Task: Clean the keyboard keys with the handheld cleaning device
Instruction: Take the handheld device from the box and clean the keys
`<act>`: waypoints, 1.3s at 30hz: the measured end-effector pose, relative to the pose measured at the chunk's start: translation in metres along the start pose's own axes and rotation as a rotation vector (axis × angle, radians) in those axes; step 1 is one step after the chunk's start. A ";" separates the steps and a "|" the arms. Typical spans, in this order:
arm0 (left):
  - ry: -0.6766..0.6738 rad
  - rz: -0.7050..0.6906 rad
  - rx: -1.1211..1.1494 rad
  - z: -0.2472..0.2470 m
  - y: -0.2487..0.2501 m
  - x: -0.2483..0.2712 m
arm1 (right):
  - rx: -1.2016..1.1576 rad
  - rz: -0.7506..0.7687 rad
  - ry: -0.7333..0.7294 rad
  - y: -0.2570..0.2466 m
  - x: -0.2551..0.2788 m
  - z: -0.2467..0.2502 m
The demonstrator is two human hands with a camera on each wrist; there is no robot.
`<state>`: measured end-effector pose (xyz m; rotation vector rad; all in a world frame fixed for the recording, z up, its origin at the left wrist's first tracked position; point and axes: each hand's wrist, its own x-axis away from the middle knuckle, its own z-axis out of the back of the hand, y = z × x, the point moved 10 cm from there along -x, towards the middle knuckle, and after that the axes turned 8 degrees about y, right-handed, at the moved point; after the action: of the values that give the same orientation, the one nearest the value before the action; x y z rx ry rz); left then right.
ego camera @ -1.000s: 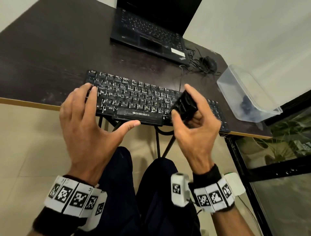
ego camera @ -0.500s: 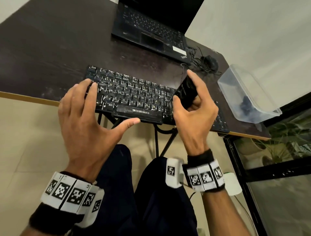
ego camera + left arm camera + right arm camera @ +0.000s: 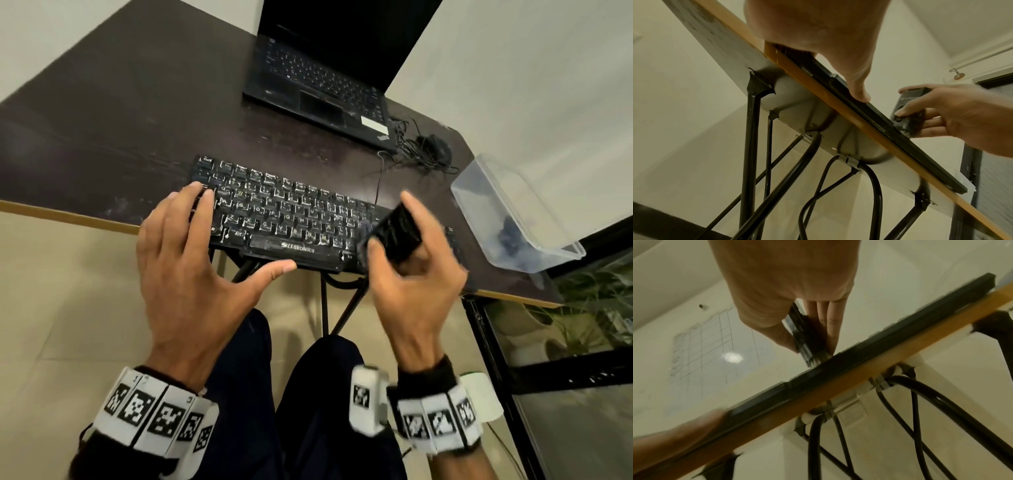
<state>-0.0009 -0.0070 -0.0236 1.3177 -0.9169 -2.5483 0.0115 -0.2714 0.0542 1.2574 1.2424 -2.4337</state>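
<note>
Keyboard [image 3: 287,212] sat at table [image 3: 102,137] front edge; laptop [image 3: 318,85] behind it, cable bundle [image 3: 424,150] right of laptop, plastic container [image 3: 524,219] at far right. L hand [image 3: 191,260] on kbd left end, R hand [image 3: 411,284] w/ cleaning device [image 3: 394,233] over right end.

The black keyboard [image 3: 274,209] with worn white legends lies flat at the bench's near edge. The black handheld cleaning device [image 3: 394,233] tilts over its right-hand keys, bristles down.
</note>
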 end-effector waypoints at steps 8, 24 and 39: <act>-0.020 0.013 0.006 -0.002 -0.002 0.000 | -0.008 -0.056 -0.051 0.006 -0.006 0.004; -0.029 0.002 -0.002 -0.002 0.000 -0.001 | 0.040 -0.083 -0.047 0.021 -0.047 -0.022; -0.032 0.007 -0.004 -0.002 -0.001 0.001 | -0.014 -0.057 -0.128 0.005 -0.022 -0.024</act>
<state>0.0005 -0.0076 -0.0262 1.2740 -0.9207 -2.5712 0.0424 -0.2630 0.0593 1.0580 1.2751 -2.4956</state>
